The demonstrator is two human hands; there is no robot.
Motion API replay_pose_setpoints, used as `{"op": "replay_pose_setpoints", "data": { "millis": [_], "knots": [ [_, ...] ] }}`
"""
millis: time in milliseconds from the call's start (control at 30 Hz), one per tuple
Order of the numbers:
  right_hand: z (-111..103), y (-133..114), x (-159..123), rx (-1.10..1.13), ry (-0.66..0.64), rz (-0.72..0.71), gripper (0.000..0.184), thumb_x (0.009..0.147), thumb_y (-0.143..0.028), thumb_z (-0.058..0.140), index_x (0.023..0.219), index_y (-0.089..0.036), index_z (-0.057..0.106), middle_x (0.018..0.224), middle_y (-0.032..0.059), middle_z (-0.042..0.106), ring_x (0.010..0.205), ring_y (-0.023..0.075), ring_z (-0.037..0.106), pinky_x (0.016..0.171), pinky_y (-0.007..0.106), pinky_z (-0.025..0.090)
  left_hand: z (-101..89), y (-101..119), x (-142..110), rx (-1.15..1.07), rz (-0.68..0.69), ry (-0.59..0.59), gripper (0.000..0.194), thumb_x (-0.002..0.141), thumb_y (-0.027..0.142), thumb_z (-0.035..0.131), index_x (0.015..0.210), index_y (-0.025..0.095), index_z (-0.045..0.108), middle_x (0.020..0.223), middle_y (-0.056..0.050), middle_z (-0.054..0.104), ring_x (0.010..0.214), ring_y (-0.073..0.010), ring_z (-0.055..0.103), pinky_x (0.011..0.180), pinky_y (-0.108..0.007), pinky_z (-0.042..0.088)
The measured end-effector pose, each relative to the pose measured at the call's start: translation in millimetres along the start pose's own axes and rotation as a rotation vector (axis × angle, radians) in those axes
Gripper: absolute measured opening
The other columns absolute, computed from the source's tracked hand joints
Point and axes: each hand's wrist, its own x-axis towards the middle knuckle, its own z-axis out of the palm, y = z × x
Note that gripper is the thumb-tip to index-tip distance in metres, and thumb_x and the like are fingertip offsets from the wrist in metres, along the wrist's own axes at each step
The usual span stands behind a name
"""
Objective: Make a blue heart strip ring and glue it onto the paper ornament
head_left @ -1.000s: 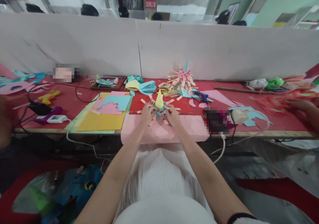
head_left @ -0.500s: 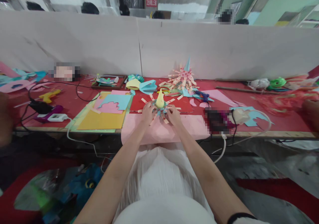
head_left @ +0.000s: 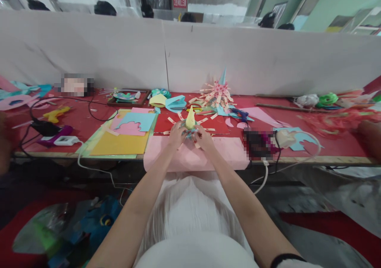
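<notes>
Paper craft with pointed yellow cone [head_left: 190, 118], held from 2 sides

A pink sheet [head_left: 222, 159] lay nearest. The left hand [head_left: 177, 136] and right hand [head_left: 204, 138] bent their fingers round the craft, by the red sheet [head_left: 216, 126]; exact pinches I couldn't tell. Behind stood a spiky pink paper piece [head_left: 219, 92].

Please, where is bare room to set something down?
The red table is bare between the purple tool and the stacked sheets, and between the cut blue sheet and the far-right co-worker's hand. Crowded: around the left hand, right hand and blue-coned paper piece.
</notes>
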Motion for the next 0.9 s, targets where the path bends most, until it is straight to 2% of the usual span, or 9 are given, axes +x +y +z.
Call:
{"op": "replay_pose_setpoints", "data": {
  "millis": [167,533,600,767,900],
  "knots": [
    [0.0,-6.2,-1.5,-0.109,-0.073,-0.015,0.027,0.086,-0.027,0.044,0.11,-0.024,0.058,0.074,0.0014,0.065,0.068,0.0196,0.061,0.06,0.027,0.04,-1.8,2.4,-0.7,-0.001,0.026,-0.015,0.006,0.078,0.017,0.059,0.075,0.018,0.064,0.126,-0.009,0.053,0.119,-0.0244,0.047,0.101,-0.04,0.039],
    [-0.1,-5.3,-0.9,-0.098,-0.115,0.032,0.017,0.086,-0.029,0.046,0.099,-0.023,0.056,0.071,-0.0009,0.063,0.069,0.0177,0.06,0.062,0.026,0.041,-3.8,5.1,-1.9,-0.038,0.049,-0.023,0.006,0.079,0.015,0.057,0.075,0.017,0.062,0.127,-0.009,0.052,0.119,-0.0247,0.046,0.101,-0.041,0.038],
    [1.3,-1.6,0.3,-0.06,-0.104,0.028,0.017,0.085,-0.028,0.045,0.098,-0.023,0.056,0.07,-0.0012,0.062,0.068,0.0175,0.059,0.062,0.026,0.04,-3.9,5.4,-2.7,-0.058,0.035,0.007,0.005,0.078,0.013,0.059,0.08,0.017,0.062,0.127,-0.009,0.051,0.12,-0.0242,0.046,0.102,-0.042,0.039],
    [2.2,7.3,5.1,0.135,-0.042,0.044,0.018,0.082,-0.031,0.045,0.094,-0.021,0.054,0.061,-0.0034,0.056,0.059,0.0162,0.055,0.058,0.026,0.038,-4.8,2.8,-3.5,-0.206,-0.031,0.149,0.028,0.079,0.014,0.058,0.107,0.019,0.056,0.124,-0.01,0.049,0.118,-0.0206,0.047,0.097,-0.036,0.045],
    [2.1,10.7,7.1,0.307,-0.035,0.071,0.019,0.081,-0.034,0.045,0.091,-0.02,0.052,0.055,-0.0051,0.051,0.053,0.0146,0.051,0.055,0.025,0.038,-6.6,2.3,-2.6,-0.218,-0.035,0.273,0.025,0.08,0.015,0.057,0.105,0.017,0.056,0.113,-0.009,0.053,0.11,-0.0186,0.052,0.096,-0.033,0.045]
  ]
}}
